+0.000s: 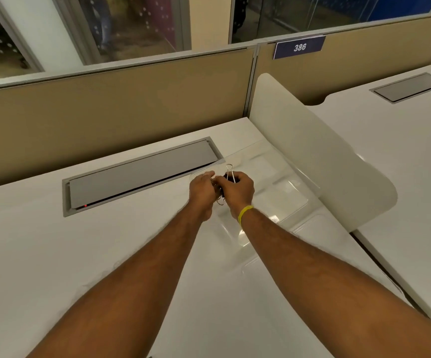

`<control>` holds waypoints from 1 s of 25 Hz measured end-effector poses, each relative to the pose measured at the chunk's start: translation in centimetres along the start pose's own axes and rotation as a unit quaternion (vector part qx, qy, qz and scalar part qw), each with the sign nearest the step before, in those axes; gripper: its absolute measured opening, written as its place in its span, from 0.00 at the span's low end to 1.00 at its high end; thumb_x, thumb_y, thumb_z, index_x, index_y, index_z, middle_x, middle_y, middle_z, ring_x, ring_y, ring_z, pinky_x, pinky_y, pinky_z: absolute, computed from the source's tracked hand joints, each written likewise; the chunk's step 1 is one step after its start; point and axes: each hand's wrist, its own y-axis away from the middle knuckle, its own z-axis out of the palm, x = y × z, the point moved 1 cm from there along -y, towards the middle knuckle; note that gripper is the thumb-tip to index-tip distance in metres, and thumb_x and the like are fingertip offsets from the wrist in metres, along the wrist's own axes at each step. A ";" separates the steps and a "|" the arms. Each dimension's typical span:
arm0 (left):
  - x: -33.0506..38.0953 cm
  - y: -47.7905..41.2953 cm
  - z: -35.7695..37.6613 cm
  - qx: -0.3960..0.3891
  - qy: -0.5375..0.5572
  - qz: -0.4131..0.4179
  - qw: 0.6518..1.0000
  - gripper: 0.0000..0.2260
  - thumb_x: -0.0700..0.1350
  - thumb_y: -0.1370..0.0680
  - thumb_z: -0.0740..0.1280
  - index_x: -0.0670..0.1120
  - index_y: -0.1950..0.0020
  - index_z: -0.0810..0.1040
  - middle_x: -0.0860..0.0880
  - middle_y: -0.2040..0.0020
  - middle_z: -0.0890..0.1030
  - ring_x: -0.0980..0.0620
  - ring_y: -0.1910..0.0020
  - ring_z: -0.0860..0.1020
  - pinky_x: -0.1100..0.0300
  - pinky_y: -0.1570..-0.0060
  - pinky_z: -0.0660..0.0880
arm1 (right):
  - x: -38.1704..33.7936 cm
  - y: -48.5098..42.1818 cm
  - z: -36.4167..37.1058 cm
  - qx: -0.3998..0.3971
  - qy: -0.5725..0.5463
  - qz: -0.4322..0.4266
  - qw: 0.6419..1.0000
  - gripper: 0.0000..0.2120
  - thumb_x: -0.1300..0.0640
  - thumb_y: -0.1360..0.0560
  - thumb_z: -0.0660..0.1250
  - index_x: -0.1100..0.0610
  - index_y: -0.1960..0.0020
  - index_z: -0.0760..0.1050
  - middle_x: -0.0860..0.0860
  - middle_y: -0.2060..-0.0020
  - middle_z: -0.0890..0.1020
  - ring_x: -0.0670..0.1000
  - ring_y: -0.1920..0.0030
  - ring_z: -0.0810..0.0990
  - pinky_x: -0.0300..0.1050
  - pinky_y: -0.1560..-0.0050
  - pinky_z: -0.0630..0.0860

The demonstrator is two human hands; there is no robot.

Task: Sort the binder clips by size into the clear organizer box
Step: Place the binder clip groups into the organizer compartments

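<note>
1. Wristband (244,215), yellow, on the right wrist.
2. Both hands meet above the clear organizer box (289,195) by the desk's (93,254) right edge. The left hand (202,189) pinches wire handles, and the right hand (238,193) grips black binder clips (232,178).
3. Grey hatch (142,174) lies beyond, left.

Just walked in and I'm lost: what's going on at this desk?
A person's left hand and right hand both grip a small bunch of binder clips, held together over the clear organizer box on the white desk. I see no clips lying in its compartments yet.
</note>
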 end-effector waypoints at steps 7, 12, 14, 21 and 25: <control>0.9 -3.3 -1.5 -0.009 -0.276 0.146 0.950 0.16 0.35 0.18 0.56 0.43 0.35 0.76 0.46 0.37 0.78 0.49 0.38 0.75 0.56 0.36 0.72 | 0.3 -1.6 0.3 -0.037 0.119 -0.134 0.983 0.13 0.62 0.32 0.76 0.61 0.49 0.80 0.52 0.57 0.81 0.44 0.62 0.78 0.20 0.66 0.69; 1.0 -3.1 -3.4 0.028 -0.298 0.201 0.933 0.15 0.36 0.18 0.57 0.42 0.34 0.75 0.45 0.35 0.77 0.48 0.35 0.74 0.66 0.43 0.71 | 0.6 -2.0 0.0 -0.072 0.165 -0.192 0.965 0.16 0.61 0.33 0.76 0.59 0.46 0.80 0.52 0.50 0.83 0.51 0.51 0.82 0.38 0.49 0.79; 0.9 -2.7 -4.0 0.044 -0.306 0.224 0.924 0.15 0.35 0.19 0.57 0.42 0.33 0.74 0.44 0.35 0.76 0.48 0.35 0.73 0.75 0.49 0.70 | 0.7 -2.1 0.1 -0.096 0.191 -0.204 0.955 0.19 0.61 0.33 0.76 0.59 0.43 0.79 0.54 0.47 0.82 0.53 0.49 0.81 0.46 0.45 0.80; -0.4 -2.3 -5.9 0.051 -0.332 0.200 0.920 0.17 0.34 0.19 0.57 0.43 0.31 0.72 0.45 0.31 0.75 0.48 0.32 0.72 0.58 0.34 0.67 | 2.0 -2.3 1.2 -0.150 0.359 -0.246 0.888 0.24 0.47 0.28 0.73 0.57 0.37 0.74 0.52 0.40 0.78 0.52 0.37 0.73 0.56 0.28 0.61; -0.9 -2.2 -6.2 0.047 -0.344 0.192 0.918 0.18 0.32 0.19 0.57 0.43 0.31 0.72 0.44 0.30 0.74 0.46 0.31 0.71 0.55 0.32 0.67 | 2.1 -1.7 0.9 -0.155 0.374 -0.323 0.855 0.19 0.51 0.29 0.71 0.55 0.40 0.76 0.51 0.46 0.78 0.52 0.43 0.74 0.55 0.39 0.69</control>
